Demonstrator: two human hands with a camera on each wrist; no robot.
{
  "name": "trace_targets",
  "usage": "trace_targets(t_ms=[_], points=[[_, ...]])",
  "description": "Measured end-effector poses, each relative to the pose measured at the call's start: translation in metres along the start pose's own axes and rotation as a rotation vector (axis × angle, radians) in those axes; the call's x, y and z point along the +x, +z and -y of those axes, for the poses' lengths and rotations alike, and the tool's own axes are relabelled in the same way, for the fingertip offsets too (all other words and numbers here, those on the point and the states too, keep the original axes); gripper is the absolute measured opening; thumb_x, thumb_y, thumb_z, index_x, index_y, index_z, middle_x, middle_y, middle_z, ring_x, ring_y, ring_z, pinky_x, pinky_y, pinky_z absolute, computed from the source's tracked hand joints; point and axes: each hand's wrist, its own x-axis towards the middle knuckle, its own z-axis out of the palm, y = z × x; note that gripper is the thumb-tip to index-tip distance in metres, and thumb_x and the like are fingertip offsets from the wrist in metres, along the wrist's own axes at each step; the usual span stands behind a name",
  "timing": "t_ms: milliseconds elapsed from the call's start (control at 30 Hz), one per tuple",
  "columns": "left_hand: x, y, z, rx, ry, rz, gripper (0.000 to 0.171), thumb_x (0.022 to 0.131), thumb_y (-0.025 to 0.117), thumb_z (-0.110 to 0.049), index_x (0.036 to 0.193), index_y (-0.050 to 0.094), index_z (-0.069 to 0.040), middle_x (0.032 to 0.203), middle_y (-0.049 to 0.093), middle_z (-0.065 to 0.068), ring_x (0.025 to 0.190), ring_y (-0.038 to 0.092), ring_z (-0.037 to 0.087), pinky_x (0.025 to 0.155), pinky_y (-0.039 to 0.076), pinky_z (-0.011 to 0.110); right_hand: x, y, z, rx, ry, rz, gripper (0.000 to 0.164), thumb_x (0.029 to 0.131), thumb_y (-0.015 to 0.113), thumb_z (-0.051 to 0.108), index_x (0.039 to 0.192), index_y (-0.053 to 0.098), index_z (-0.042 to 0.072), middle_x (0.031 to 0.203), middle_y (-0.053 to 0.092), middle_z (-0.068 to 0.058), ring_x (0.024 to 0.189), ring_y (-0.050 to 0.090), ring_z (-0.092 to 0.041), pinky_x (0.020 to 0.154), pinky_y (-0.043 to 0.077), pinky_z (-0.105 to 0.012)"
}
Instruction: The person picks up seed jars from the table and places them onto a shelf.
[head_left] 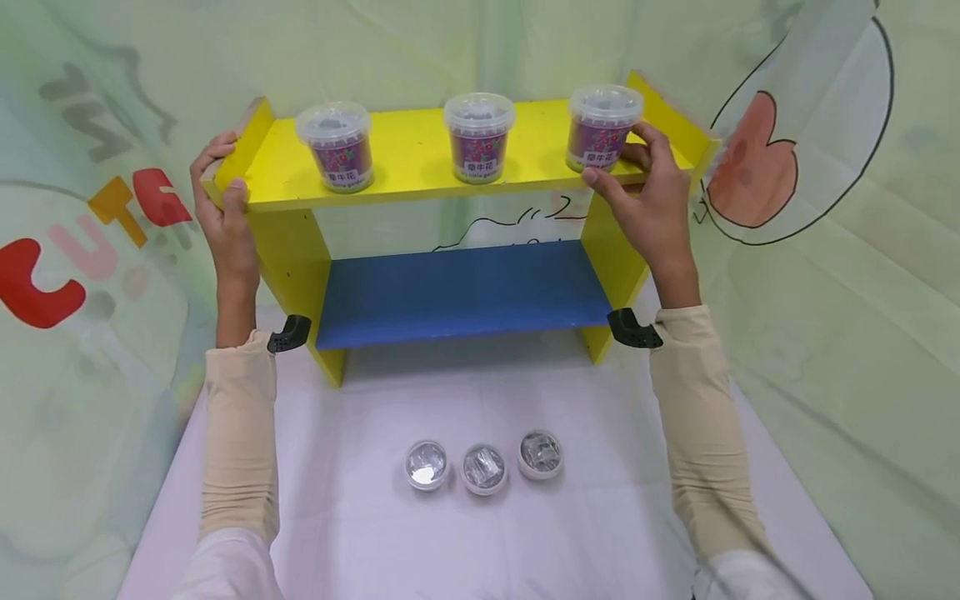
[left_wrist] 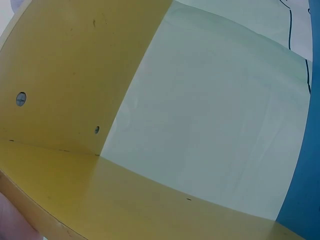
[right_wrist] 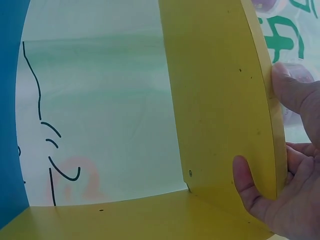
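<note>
Three clear-lidded plastic cups with purple flower labels stand on the yellow top board (head_left: 408,154) of a small shelf: a left cup (head_left: 343,160), a middle cup (head_left: 479,154) and a right cup (head_left: 592,143). My left hand (head_left: 227,218) grips the board's left end, thumb at the front and fingers over the raised side. At the other end my right hand (head_left: 654,212) holds the right cup, its thumb at the cup's lower front and fingers at its right side. In the right wrist view one finger (right_wrist: 245,175) extends below the board.
A blue lower board (head_left: 457,292) spans the yellow side panels (head_left: 296,258). Three small round tubs with silvery tops, a left tub (head_left: 426,465), a middle tub (head_left: 483,468) and a right tub (head_left: 540,454), sit on the white table in front. Printed cloth (head_left: 847,275) hangs around.
</note>
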Motion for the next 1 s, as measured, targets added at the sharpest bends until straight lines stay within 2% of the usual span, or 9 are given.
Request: trace_targets(t_ms=[200, 400, 667, 733, 900, 1000], points=[[0.0, -0.002, 0.003, 0.022, 0.004, -0.006, 0.033, 0.087, 0.045, -0.01, 0.119, 0.053, -0.007, 0.134, 0.053, 0.011, 0.132, 0.044, 0.023, 0.113, 0.039, 0.033, -0.001, 0.003, 0.002, -0.014, 0.017, -0.009, 0.07, 0.088, 0.069, 0.034, 0.147, 0.037, 0.016, 0.144, 0.053, -0.006, 0.129, 0.054, -0.016, 0.099, 0.052, -0.03], [0.001, -0.004, 0.005, 0.003, 0.011, -0.004, 0.033, 0.087, 0.046, -0.01, 0.119, 0.054, -0.007, 0.134, 0.053, 0.011, 0.132, 0.043, 0.024, 0.114, 0.038, 0.034, -0.006, 0.01, 0.0, -0.066, -0.001, -0.064, 0.068, 0.089, 0.066, 0.04, 0.146, 0.04, 0.013, 0.143, 0.046, -0.009, 0.131, 0.051, -0.012, 0.098, 0.052, -0.028], [-0.001, -0.005, 0.007, -0.01, 0.009, 0.003, 0.033, 0.087, 0.046, -0.01, 0.119, 0.054, -0.006, 0.134, 0.052, 0.011, 0.132, 0.043, 0.024, 0.113, 0.038, 0.034, -0.017, 0.015, -0.003, -0.145, -0.014, -0.149, 0.069, 0.089, 0.066, 0.042, 0.146, 0.042, 0.01, 0.142, 0.052, -0.005, 0.126, 0.042, -0.017, 0.096, 0.052, -0.04], [-0.001, -0.004, 0.007, -0.011, 0.009, 0.007, 0.032, 0.088, 0.046, -0.009, 0.118, 0.055, -0.006, 0.134, 0.052, 0.011, 0.132, 0.043, 0.024, 0.113, 0.038, 0.034, -0.02, 0.016, -0.005, -0.151, -0.016, -0.182, 0.07, 0.089, 0.066, 0.042, 0.146, 0.041, 0.009, 0.142, 0.053, -0.003, 0.127, 0.042, -0.016, 0.095, 0.051, -0.037], [0.002, -0.003, 0.006, -0.002, 0.013, 0.012, 0.031, 0.088, 0.046, -0.008, 0.118, 0.055, -0.007, 0.134, 0.052, 0.011, 0.133, 0.043, 0.024, 0.113, 0.038, 0.034, -0.027, 0.022, -0.01, -0.128, -0.072, -0.29, 0.067, 0.089, 0.067, 0.04, 0.144, 0.043, 0.008, 0.139, 0.055, 0.0, 0.128, 0.043, -0.007, 0.089, 0.052, -0.033], [0.003, -0.003, 0.004, -0.001, 0.007, 0.013, 0.031, 0.088, 0.046, -0.008, 0.118, 0.055, -0.007, 0.135, 0.052, 0.011, 0.133, 0.043, 0.024, 0.112, 0.039, 0.033, -0.034, 0.024, -0.012, -0.117, -0.124, -0.328, 0.064, 0.091, 0.066, 0.037, 0.143, 0.043, 0.006, 0.14, 0.052, -0.003, 0.13, 0.043, -0.005, 0.089, 0.053, -0.036]])
